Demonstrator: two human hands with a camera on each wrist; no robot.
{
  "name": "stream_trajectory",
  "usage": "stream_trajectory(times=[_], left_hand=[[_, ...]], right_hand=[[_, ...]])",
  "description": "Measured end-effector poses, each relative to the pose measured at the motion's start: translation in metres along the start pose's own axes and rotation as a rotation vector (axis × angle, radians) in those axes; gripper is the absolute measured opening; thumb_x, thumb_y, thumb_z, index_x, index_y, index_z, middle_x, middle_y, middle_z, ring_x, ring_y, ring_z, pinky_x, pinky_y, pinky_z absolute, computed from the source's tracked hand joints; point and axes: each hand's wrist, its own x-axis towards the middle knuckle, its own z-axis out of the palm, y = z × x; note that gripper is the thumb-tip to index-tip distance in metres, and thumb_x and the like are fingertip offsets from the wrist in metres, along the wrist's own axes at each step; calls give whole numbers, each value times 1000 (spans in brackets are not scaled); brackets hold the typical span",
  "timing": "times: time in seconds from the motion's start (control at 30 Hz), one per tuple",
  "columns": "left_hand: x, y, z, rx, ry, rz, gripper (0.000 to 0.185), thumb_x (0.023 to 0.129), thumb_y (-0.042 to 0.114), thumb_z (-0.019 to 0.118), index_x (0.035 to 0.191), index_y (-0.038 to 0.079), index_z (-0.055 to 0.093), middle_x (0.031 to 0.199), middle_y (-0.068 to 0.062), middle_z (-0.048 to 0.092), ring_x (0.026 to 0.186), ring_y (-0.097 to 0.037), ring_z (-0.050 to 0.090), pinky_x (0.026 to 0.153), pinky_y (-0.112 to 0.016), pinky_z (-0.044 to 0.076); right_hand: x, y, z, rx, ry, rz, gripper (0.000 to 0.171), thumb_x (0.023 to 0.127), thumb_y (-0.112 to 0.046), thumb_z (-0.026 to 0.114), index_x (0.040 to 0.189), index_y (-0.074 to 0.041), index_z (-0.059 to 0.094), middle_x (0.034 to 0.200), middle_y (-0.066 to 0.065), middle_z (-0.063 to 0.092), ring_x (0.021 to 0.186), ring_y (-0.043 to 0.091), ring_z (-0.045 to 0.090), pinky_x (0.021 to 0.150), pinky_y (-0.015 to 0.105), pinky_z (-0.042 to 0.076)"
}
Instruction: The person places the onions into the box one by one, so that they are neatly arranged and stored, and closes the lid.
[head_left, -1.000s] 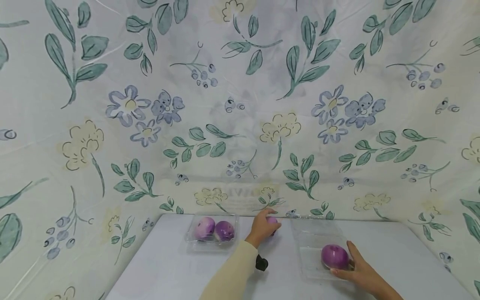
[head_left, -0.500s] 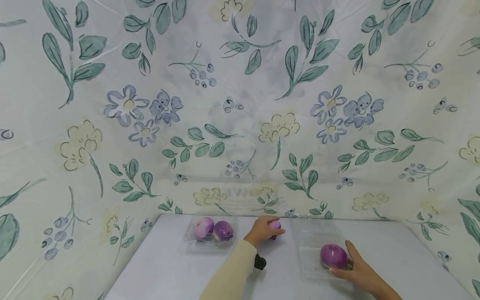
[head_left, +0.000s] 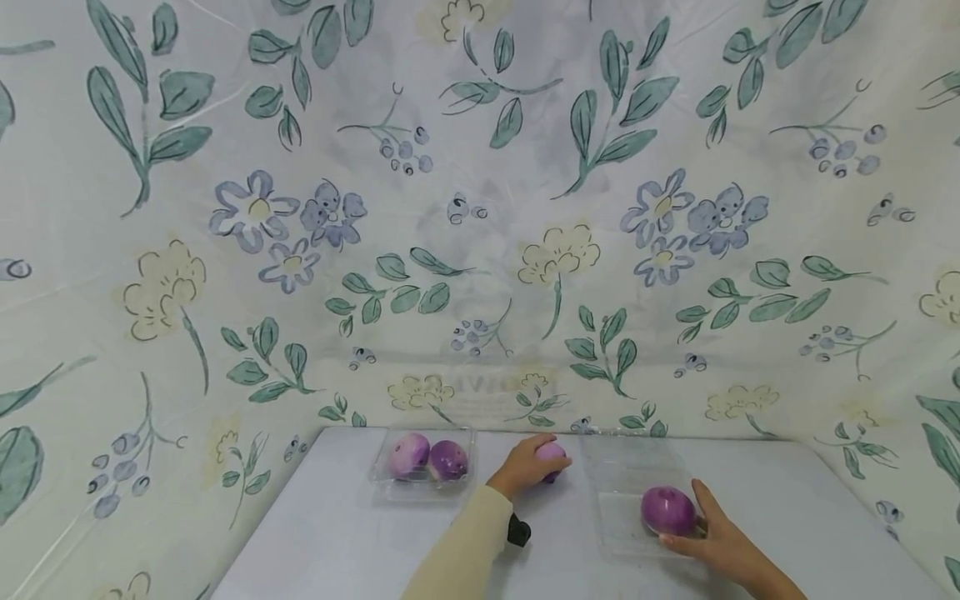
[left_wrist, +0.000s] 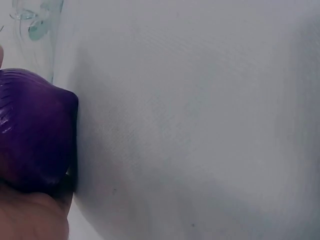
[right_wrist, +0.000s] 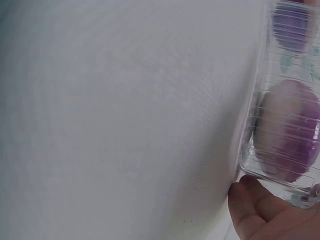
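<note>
Near the back middle of the table, my left hand point(head_left: 525, 464) grips a purple onion point(head_left: 551, 461). In the left wrist view this onion point(left_wrist: 35, 132) fills the left edge, fingers above and below it. Towards the front right stands a clear plastic box point(head_left: 618, 525), its lid point(head_left: 630, 458) folded open behind. One purple onion point(head_left: 668, 511) lies at the right side of this box. My right hand point(head_left: 712, 537) holds the box's right end, thumb in front and fingers behind. In the right wrist view its fingertips point(right_wrist: 245, 200) touch the outside of the box wall.
A second clear plastic box point(head_left: 378, 479), at the back left, contains two purple onions point(head_left: 429, 458). A small black object point(head_left: 517, 531) shows beside my left sleeve. A floral curtain point(head_left: 480, 250) hangs along the back edge of the white table point(head_left: 315, 533).
My left hand has come down slightly and its fingers have closed round the onion at the back middle. The right hand and the open box have stayed in place.
</note>
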Motion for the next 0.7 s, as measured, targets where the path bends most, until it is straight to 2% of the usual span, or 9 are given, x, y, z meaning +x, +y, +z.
stream_trajectory(times=[0.17, 0.43, 0.7], left_hand=[[2, -3, 1, 18, 11, 8, 61, 84, 38, 75, 131, 4, 59, 130, -19, 61, 111, -32, 60, 94, -51, 52], [1, -4, 2, 44, 5, 47, 54, 81, 36, 79, 126, 10, 66, 123, -15, 66, 104, -28, 63, 90, -48, 54], [2, -7, 3, 42, 34, 97, 54, 77, 32, 83, 123, 8, 67, 119, -14, 68, 102, -26, 62, 88, -45, 54]], right_hand=[[0, -2, 0, -8, 8, 3, 121, 85, -47, 74, 152, 8, -11, 155, 40, -5, 139, 59, 16, 110, 72, 20], [-1, 0, 2, 14, -3, 0, 121, 86, -45, 74, 152, 9, -12, 156, 39, -6, 140, 60, 12, 111, 72, 17], [0, 1, 0, -16, 4, 2, 121, 85, -47, 73, 153, 8, -11, 155, 40, -6, 139, 60, 18, 109, 72, 22]])
